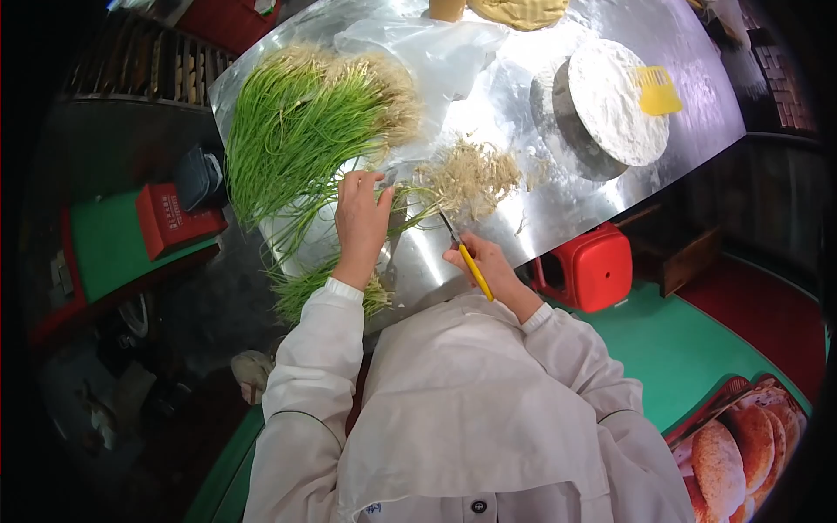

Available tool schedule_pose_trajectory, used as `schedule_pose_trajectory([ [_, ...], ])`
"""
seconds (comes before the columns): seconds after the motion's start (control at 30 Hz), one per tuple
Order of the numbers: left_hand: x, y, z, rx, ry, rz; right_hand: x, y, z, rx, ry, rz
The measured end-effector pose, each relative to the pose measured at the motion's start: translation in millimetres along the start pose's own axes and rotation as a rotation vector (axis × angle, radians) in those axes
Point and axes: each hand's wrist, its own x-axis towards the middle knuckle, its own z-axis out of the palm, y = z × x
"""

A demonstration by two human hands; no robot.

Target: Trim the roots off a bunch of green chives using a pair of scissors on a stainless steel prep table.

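My left hand (363, 219) is over the metal table, beside a few thin green stalks (418, 216); whether its fingers grip them is hard to tell. My right hand (485, 265) holds a yellow-handled cutting tool (475, 271), its dark metal tip touching the root ends. Just beyond the tip lies a loose heap of pale, stringy roots (480, 176). A large pile of thin green stalks with pale rooty ends (307, 131), like chives, lies at the far left of my hands. A smaller green bunch (314, 287) rests by the table edge, partly behind my left wrist.
The metal table (588, 202) holds a clear plastic bag (425, 52), a round container of white powder (611, 98) with a yellow scraper (659, 91), and yellow dough (523, 10). A red stool (601, 268) stands below the right edge; a red box (176, 219) is at left.
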Motion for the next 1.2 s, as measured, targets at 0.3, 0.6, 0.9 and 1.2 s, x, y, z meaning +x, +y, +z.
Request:
schedule_pose_trajectory([
  [0.3, 26, -12, 48, 0.148, -0.229, 0.207, -2, 1, -1, -0.007, -0.005, 0.045],
  [0.6, 20, -17, 51, 0.040, -0.226, 0.176, -5, -3, -6, 0.005, -0.041, 0.066],
  [0.9, -10, -3, 27, -0.298, -0.263, -0.154, -7, -12, -9, 0.043, -0.046, 0.006],
  [1.2, -15, 9, 29, -0.405, -0.405, -0.115, 2, 0, -3, -0.011, 0.006, -0.081],
])
